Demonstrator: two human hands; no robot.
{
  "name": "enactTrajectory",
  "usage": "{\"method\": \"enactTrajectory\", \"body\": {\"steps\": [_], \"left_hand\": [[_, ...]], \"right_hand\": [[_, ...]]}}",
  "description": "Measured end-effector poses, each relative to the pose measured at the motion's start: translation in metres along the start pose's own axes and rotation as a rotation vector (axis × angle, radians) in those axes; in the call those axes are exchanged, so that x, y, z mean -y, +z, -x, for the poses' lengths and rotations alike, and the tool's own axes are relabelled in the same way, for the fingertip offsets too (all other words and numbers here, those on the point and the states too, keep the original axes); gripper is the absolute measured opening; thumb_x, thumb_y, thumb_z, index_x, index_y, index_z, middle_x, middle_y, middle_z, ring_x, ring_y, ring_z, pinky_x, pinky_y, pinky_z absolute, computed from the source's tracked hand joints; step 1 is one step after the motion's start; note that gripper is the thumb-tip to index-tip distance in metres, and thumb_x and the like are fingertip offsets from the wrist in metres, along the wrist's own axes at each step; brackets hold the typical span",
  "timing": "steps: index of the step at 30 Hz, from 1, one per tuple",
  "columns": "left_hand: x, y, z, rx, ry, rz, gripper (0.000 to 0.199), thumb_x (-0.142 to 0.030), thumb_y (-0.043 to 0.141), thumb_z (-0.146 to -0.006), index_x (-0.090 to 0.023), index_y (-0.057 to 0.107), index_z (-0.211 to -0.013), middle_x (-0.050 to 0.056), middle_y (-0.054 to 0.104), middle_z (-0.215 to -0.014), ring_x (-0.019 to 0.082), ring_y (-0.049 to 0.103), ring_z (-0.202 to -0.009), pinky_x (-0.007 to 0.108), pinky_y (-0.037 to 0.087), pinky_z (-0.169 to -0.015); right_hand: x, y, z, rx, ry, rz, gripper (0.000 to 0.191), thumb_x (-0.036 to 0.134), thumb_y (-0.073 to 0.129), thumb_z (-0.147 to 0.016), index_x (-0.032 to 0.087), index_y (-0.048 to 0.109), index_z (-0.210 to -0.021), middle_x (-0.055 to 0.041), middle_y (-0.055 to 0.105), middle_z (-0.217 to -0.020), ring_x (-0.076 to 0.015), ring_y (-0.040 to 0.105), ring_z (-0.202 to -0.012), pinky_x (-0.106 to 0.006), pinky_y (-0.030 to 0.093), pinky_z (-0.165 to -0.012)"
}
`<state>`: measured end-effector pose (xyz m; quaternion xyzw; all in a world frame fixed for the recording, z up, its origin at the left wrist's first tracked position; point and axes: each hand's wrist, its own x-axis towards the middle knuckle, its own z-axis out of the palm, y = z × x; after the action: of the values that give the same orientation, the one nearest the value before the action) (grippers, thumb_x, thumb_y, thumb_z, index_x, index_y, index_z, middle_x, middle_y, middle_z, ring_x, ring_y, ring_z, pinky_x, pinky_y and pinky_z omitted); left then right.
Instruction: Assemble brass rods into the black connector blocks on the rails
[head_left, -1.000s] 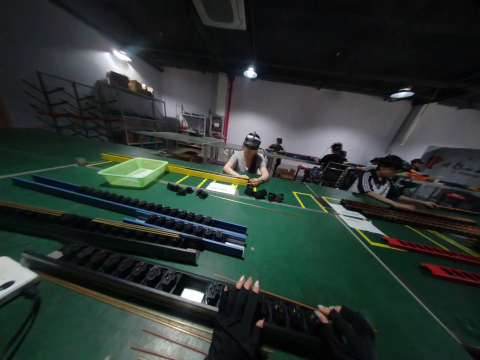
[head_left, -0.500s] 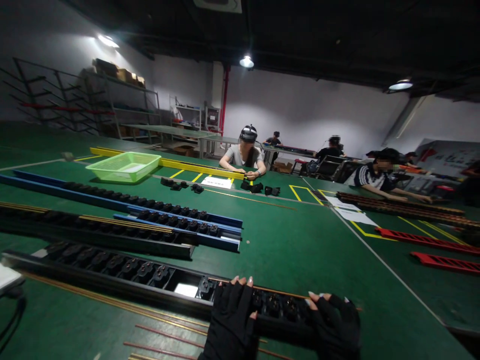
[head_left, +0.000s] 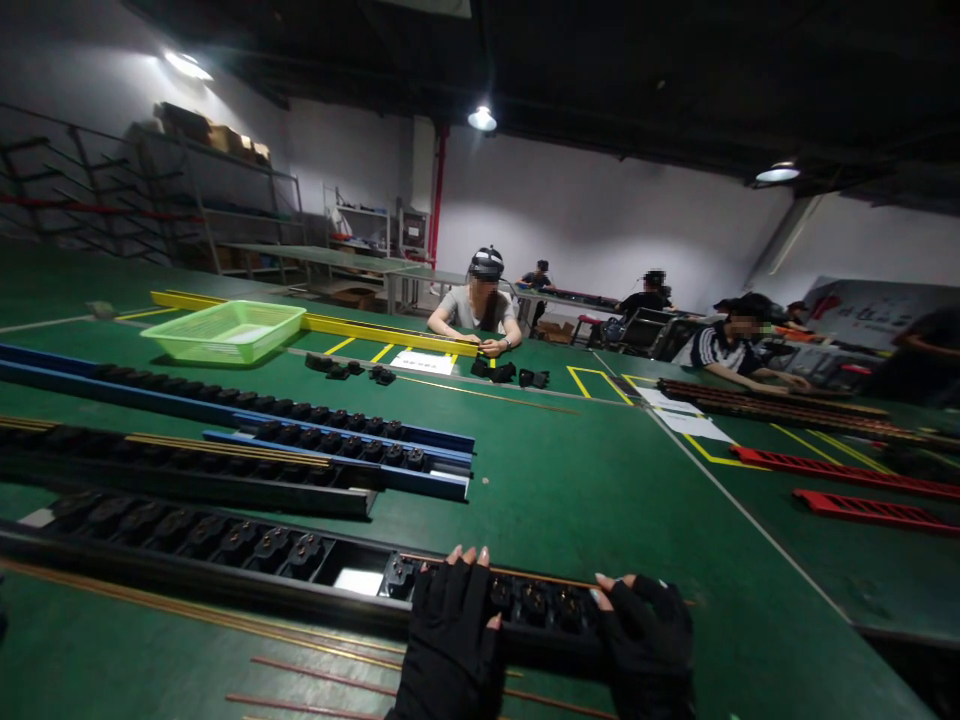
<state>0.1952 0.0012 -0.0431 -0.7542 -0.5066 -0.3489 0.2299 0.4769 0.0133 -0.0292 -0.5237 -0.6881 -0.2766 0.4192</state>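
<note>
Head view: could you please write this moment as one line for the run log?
left hand: on black rail | right hand: on black rail | both: fingerless gloves | in rail: connectors

The left hand (head_left: 448, 640) and the right hand (head_left: 649, 640) are held low in view, a little apart, backs upward. Black fingerless gloves (head_left: 444, 630) are worn on both. The left hand is set nearly straight, its fingers directed away from the wearer and slightly curled, with the fingertips (head_left: 463, 556) bare. The right hand is angled inward, its fingers directed toward the left hand, and its fingertips (head_left: 601, 580) are also bare. Pale polish is seen on the nails. Both wrists run out of frame at the lower edge. Whether either hand is gripping cannot be told.
</note>
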Motion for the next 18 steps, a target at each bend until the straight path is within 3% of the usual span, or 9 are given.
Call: {"method": "enactTrajectory", "body": {"steps": [8,13,16,18], "left_hand": [[0.001,0.011,0.0,-0.045,-0.054,0.044,0.066,-0.026,0.051,-0.092,-0.019,0.036,-0.156,0.015,0.068,-0.134,0.034,0.057,-0.127,0.054,0.029,-0.114],[-0.005,0.008,-0.002,-0.03,-0.095,0.05,0.066,-0.025,0.05,-0.092,-0.02,0.035,-0.156,0.016,0.067,-0.136,0.034,0.058,-0.128,0.055,0.026,-0.117],[-0.003,0.008,-0.003,-0.055,-0.087,0.026,0.065,-0.024,0.049,-0.093,-0.021,0.033,-0.156,0.016,0.069,-0.133,0.033,0.06,-0.125,0.056,0.025,-0.118],[0.0,0.009,-0.003,-0.067,-0.07,0.018,0.064,-0.025,0.05,-0.093,-0.022,0.034,-0.156,0.015,0.07,-0.131,0.033,0.061,-0.122,0.056,0.025,-0.117]], "right_hand": [[0.018,0.0,-0.007,-0.015,0.086,-0.002,0.017,0.032,0.063,-0.093,0.024,0.077,-0.088,-0.0058,0.069,-0.086,-0.0218,0.062,-0.085,-0.041,0.051,-0.084],[0.03,-0.01,-0.016,0.095,0.224,-0.091,0.021,0.028,0.058,-0.094,0.025,0.077,-0.088,-0.0044,0.071,-0.088,-0.0218,0.064,-0.089,-0.041,0.052,-0.086],[0.03,-0.023,-0.019,0.123,0.302,-0.086,0.02,0.037,0.061,-0.097,0.023,0.073,-0.103,-0.0042,0.072,-0.105,-0.0206,0.065,-0.097,-0.041,0.054,-0.09],[0.026,-0.032,-0.018,0.103,0.36,-0.051,0.032,0.044,0.063,-0.097,0.02,0.067,-0.118,-0.007,0.068,-0.121,-0.0211,0.065,-0.105,-0.044,0.056,-0.093]]}}
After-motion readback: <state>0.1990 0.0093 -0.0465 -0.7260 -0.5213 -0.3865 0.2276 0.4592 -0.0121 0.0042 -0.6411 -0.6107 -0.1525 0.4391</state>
